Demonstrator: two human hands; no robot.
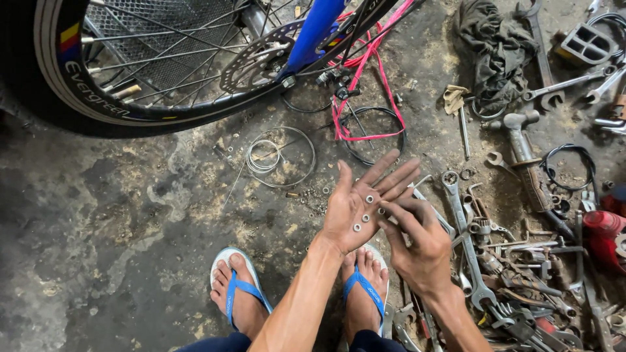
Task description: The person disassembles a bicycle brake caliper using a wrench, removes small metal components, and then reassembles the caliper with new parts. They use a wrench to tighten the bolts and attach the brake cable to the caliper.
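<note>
My left hand (360, 205) lies palm up and flat, fingers spread, with several small metal washers (365, 212) resting on the palm. My right hand (420, 244) is beside it, its fingertips touching the left palm at the washers. Whether a washer is pinched between those fingers is hidden. Both hands hover over the stained concrete floor, above my feet in blue flip-flops (238, 290).
A bicycle rear wheel (78, 78) with disc rotor (251, 62) and blue frame (313, 32) stands at the top left. Coiled cable (277, 158) and pink cable housing (365, 98) lie ahead. Spanners (466, 241), a hammer (525, 153), a rag (492, 45) and other tools crowd the right.
</note>
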